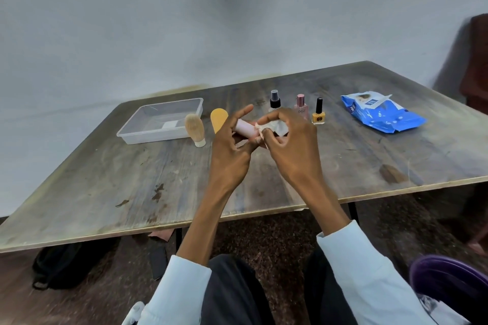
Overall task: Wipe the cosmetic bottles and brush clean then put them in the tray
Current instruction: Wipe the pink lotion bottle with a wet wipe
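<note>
My left hand (232,145) holds a pale pink tube-shaped bottle (244,128) lying sideways above the table. My right hand (290,145) pinches a white wipe (274,126) against the bottle's right end. A clear plastic tray (158,124) stands at the back left with only a white label inside. A tan brush (195,129) stands upright beside the tray's right corner. An orange-capped bottle (219,119) stands partly hidden behind my left hand. Behind my right hand stand a black-capped spray bottle (275,100), a pink bottle (301,107) and a yellow nail polish bottle (318,113).
A blue pack of wet wipes (383,116) lies open at the back right of the worn wooden table (158,187). A dark bag (66,266) sits on the floor under the table's left side. A purple chair edge (449,280) shows at the lower right.
</note>
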